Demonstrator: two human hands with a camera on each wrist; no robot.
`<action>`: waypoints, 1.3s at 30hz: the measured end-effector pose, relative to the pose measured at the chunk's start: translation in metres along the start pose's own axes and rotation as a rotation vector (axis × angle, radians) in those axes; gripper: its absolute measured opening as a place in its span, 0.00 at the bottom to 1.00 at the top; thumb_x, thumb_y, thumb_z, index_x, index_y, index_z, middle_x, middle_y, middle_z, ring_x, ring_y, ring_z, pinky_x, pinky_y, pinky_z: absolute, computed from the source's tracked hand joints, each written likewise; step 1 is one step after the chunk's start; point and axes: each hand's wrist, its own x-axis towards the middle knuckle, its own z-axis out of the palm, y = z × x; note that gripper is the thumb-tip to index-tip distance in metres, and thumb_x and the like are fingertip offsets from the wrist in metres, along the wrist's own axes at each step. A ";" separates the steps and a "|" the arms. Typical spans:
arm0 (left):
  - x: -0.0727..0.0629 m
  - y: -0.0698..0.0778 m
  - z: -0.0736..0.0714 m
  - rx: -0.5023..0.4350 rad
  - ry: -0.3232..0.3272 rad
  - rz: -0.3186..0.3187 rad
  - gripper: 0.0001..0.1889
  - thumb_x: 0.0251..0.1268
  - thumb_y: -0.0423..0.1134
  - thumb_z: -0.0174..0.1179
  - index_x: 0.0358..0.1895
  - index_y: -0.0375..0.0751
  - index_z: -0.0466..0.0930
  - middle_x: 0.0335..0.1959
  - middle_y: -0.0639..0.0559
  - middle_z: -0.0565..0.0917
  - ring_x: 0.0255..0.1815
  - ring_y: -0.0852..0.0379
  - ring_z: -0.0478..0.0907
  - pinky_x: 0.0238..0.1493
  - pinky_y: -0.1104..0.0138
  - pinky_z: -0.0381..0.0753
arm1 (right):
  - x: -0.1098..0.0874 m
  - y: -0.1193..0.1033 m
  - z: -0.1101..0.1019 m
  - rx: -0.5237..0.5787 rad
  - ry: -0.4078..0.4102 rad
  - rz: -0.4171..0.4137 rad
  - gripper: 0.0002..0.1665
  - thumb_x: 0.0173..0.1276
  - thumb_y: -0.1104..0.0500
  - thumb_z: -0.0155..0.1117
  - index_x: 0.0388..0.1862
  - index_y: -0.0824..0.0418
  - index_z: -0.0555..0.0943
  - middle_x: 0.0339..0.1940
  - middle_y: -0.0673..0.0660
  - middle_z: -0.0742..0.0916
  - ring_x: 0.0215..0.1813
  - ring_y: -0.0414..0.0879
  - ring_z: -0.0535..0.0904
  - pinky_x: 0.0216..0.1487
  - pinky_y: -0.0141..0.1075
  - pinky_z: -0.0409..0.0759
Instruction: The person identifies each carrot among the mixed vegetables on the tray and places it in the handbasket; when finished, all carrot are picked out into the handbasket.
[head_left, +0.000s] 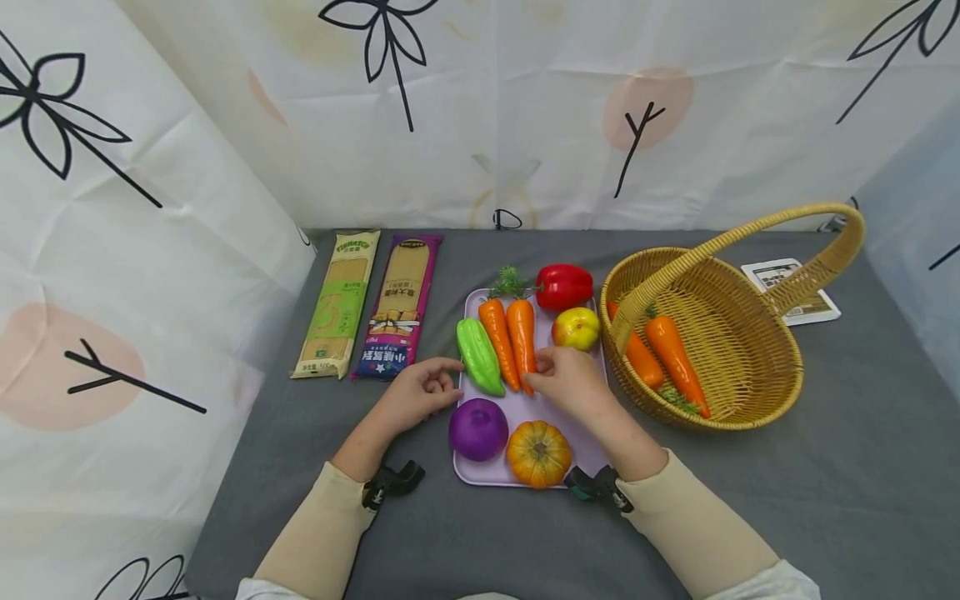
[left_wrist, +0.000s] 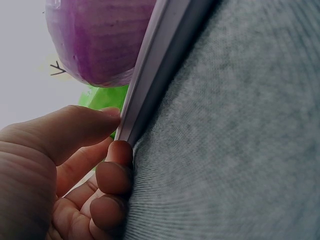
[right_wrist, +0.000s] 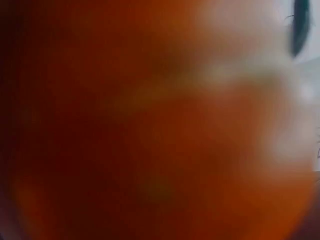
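Observation:
My left hand [head_left: 423, 390] is at the left edge of a lilac tray [head_left: 592, 433]. In the left wrist view its thumb lies on the tray rim [left_wrist: 142, 70], with curled fingertips against the outer side. My right hand [head_left: 573, 379] pinches the lower end of a carrot [head_left: 521, 333] on the tray. Beside that carrot lie another carrot [head_left: 498, 340] and a green pepper [head_left: 481, 357]. Nearer me on the tray are a purple onion [head_left: 478, 429] and a small pumpkin [head_left: 538, 454]. Blurred orange fills most of the right wrist view.
A red bell pepper [head_left: 564, 287] and a yellow-red fruit [head_left: 576, 328] occupy the tray's far right. To the right stands a handled wicker basket [head_left: 731, 350] containing carrots [head_left: 677, 358], with a white-edged package [head_left: 813, 310] behind. Green [head_left: 341, 304] and purple [head_left: 397, 308] noodle packs lie left.

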 end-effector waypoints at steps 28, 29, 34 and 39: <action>0.000 -0.001 0.000 0.008 0.006 0.006 0.18 0.66 0.34 0.70 0.58 0.39 0.82 0.27 0.51 0.79 0.19 0.59 0.69 0.21 0.68 0.72 | -0.001 0.005 0.016 -0.126 0.171 -0.050 0.13 0.60 0.54 0.74 0.30 0.63 0.83 0.14 0.50 0.75 0.21 0.46 0.72 0.27 0.37 0.68; 0.000 -0.001 0.000 0.007 0.006 0.006 0.18 0.66 0.35 0.70 0.58 0.39 0.82 0.27 0.51 0.79 0.19 0.59 0.69 0.21 0.68 0.72 | -0.002 0.004 0.016 -0.132 0.174 -0.060 0.13 0.61 0.54 0.74 0.27 0.62 0.82 0.13 0.50 0.74 0.20 0.46 0.71 0.26 0.37 0.67; -0.001 -0.001 0.001 0.006 0.006 0.006 0.18 0.66 0.35 0.70 0.58 0.40 0.82 0.27 0.51 0.79 0.19 0.58 0.69 0.21 0.68 0.72 | -0.007 -0.001 0.012 -0.173 0.213 -0.083 0.16 0.62 0.55 0.68 0.18 0.58 0.76 0.12 0.49 0.70 0.17 0.46 0.68 0.22 0.36 0.63; -0.001 0.001 0.000 0.009 0.005 -0.001 0.18 0.66 0.35 0.70 0.58 0.40 0.82 0.27 0.51 0.79 0.20 0.58 0.70 0.22 0.68 0.72 | -0.014 -0.008 0.003 -0.209 0.367 -0.179 0.14 0.65 0.58 0.64 0.20 0.60 0.79 0.14 0.52 0.73 0.18 0.48 0.68 0.22 0.37 0.65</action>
